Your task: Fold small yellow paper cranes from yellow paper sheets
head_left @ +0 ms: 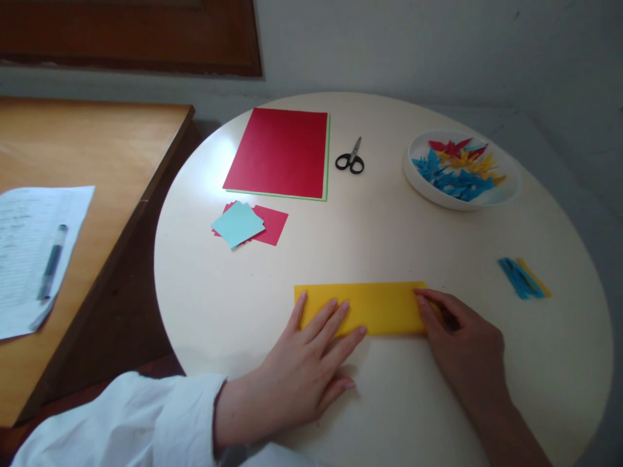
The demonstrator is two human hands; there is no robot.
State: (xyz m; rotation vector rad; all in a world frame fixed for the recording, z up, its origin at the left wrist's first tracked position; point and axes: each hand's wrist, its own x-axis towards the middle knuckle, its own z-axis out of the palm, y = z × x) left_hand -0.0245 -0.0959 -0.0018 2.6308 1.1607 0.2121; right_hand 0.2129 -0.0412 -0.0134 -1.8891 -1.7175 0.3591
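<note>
A folded strip of yellow paper (384, 308) lies flat near the front of the round table. My left hand (311, 363) rests on its left part with the fingers spread, the fingertips pressing on the paper. At the right end, my right hand (462, 340) pinches the paper between thumb and forefinger; its other fingers are curled and partly hidden. Beyond my left hand, small square papers in light blue (238, 224) and red (273, 225) lie in a loose pile.
Large red sheets (282, 152) over green ones lie at the back, beside black-handled scissors (351, 161). A white dish (413, 178) holds folded paper pieces. Blue and yellow strips (523, 279) lie at right. A wooden desk (121, 143) with papers (29, 259) and a pen (52, 263) adjoins at left.
</note>
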